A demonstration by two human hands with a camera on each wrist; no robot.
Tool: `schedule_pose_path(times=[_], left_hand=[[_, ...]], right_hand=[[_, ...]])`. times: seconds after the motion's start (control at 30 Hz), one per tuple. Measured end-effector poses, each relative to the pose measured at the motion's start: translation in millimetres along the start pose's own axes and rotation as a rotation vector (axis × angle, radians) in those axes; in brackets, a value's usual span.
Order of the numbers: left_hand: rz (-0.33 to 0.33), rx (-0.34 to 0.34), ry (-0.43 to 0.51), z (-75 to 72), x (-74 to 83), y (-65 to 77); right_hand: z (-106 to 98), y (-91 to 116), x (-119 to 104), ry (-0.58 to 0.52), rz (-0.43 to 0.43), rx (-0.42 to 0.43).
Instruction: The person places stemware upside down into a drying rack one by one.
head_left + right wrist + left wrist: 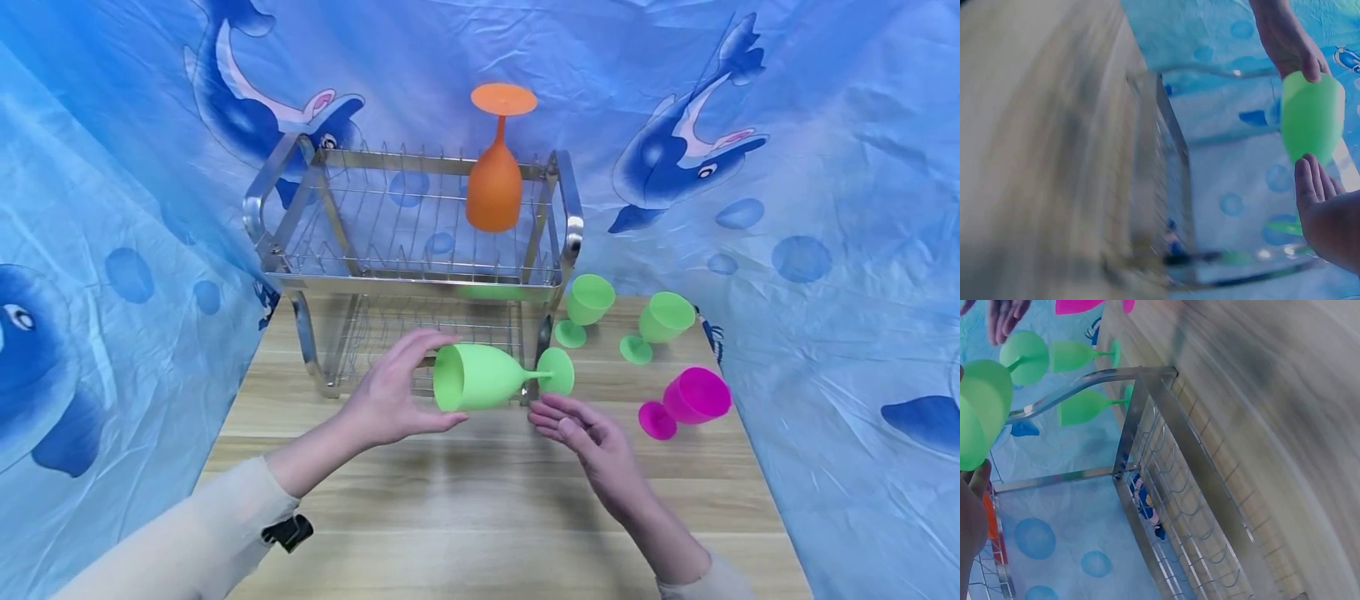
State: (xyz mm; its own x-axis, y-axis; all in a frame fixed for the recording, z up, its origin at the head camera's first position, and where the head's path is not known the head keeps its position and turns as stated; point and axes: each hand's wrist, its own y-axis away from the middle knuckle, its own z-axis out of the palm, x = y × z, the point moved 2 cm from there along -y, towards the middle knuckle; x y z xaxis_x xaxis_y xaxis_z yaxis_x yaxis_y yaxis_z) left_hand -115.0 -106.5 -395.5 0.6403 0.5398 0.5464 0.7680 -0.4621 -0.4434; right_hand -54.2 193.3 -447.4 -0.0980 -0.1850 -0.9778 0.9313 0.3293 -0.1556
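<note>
A light green plastic goblet (487,377) lies sideways in the air in front of the dish rack, its mouth to the left and its foot to the right. My left hand (390,396) grips it by the rim end, thumb below and fingers above. Just under the goblet's foot, my right hand (592,446) is held with loosely extended fingers and nothing in them. In the right wrist view, the fingertips (1307,178) overlap the bottom of the goblet's bowl (1313,115); whether they touch it I cannot tell.
A two-tier metal dish rack (420,287) stands at the back. An orange goblet (495,187) sits upside down on its upper tier. Right of the rack stand two green goblets (590,300) (667,317) and a magenta goblet (697,396) on the wooden table (465,525).
</note>
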Motion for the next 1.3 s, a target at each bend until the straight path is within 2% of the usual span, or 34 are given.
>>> schedule_pose_path(times=[0.13,0.33,0.57,0.8,0.9,1.13,1.3], left_hand=[[-0.012,0.049,0.012,0.5,0.6,6.2],[0.005,0.138,0.047,4.5,0.7,14.6],[0.000,0.193,0.057,12.8,-0.7,21.1],[-0.010,0.227,0.114,18.8,-0.4,24.1],[-0.028,0.236,0.132,21.1,-0.7,25.6],[-0.070,0.232,0.157,23.8,-1.6,30.1],[-0.092,0.251,0.194,26.3,0.0,33.8]], right_hand=[[7.3,-3.2,11.9,-0.207,0.117,0.009],[22.6,-15.0,21.7,-0.348,0.191,0.064],[37.0,-29.4,28.9,-0.395,0.154,0.140],[45.8,-42.0,32.5,-0.427,0.148,0.203],[46.9,-45.5,32.9,-0.464,0.140,0.210],[45.8,-51.6,32.0,-0.453,0.095,0.199],[47.3,-54.9,32.9,-0.516,0.077,0.219]])
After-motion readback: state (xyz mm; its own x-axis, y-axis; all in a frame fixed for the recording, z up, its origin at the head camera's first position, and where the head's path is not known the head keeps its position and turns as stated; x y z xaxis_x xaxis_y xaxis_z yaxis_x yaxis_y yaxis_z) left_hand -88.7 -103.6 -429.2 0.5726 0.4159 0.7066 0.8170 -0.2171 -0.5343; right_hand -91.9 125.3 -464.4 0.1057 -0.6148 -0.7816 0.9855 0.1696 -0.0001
